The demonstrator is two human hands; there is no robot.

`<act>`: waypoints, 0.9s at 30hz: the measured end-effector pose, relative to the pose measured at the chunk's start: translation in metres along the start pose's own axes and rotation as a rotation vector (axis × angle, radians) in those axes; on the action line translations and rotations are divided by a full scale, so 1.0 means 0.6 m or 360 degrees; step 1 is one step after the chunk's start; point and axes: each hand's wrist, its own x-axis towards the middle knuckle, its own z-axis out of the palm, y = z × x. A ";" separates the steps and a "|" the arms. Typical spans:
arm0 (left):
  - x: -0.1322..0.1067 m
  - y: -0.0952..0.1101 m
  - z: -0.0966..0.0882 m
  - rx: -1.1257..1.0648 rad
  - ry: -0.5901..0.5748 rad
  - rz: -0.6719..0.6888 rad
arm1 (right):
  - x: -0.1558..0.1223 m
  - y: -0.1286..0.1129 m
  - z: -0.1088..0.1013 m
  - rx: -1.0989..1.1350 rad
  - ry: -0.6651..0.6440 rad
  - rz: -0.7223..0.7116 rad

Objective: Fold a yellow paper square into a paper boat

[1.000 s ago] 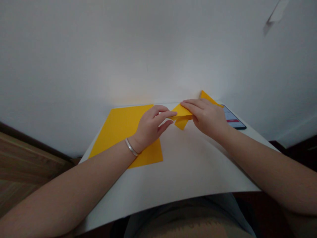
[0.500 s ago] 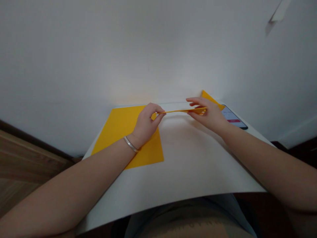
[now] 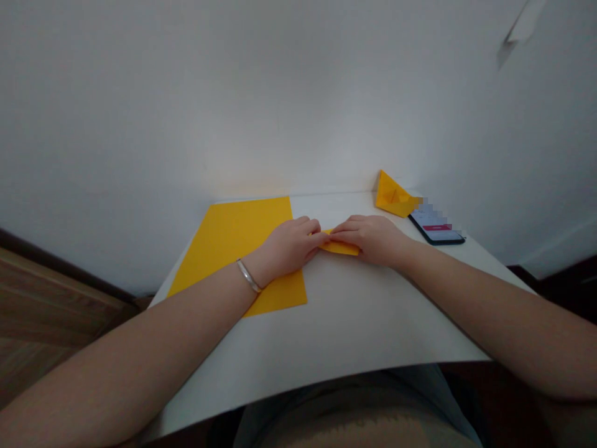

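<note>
A small folded piece of yellow paper [image 3: 342,248] lies on the white table [image 3: 354,317], between my two hands and partly covered by them. My left hand [image 3: 296,244], with a silver bangle at the wrist, has its fingers closed on the paper's left end. From the other side my right hand [image 3: 375,238] grips the paper with fingers pressed together. The fingertips of both hands nearly meet over its upper edge. Beneath my left hand and forearm is a large flat yellow sheet [image 3: 242,233].
At the back right stands a folded yellow paper shape [image 3: 392,198], touching or overlapping a phone [image 3: 436,225] with a lit screen. A pale wall [image 3: 298,99] rises behind the table. Wooden furniture [image 3: 41,311] is at the left.
Both hands have come down and nearer to me with the folded paper, from held up edge-on to resting on the table. The hands are closer together, and the back-right paper shape shows more fully.
</note>
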 end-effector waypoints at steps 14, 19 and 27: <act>-0.012 0.007 0.000 -0.0050 -0.0153 -0.0402 | -0.010 0.029 -0.001 0.0064 -0.0097 0.0209; -0.005 0.009 -0.001 -0.0173 -0.0137 -0.0304 | -0.007 0.025 0.003 0.0042 -0.0081 0.0156; 0.002 0.022 -0.011 -0.0477 -0.0161 -0.0123 | 0.004 0.000 0.001 0.0098 -0.0080 0.0071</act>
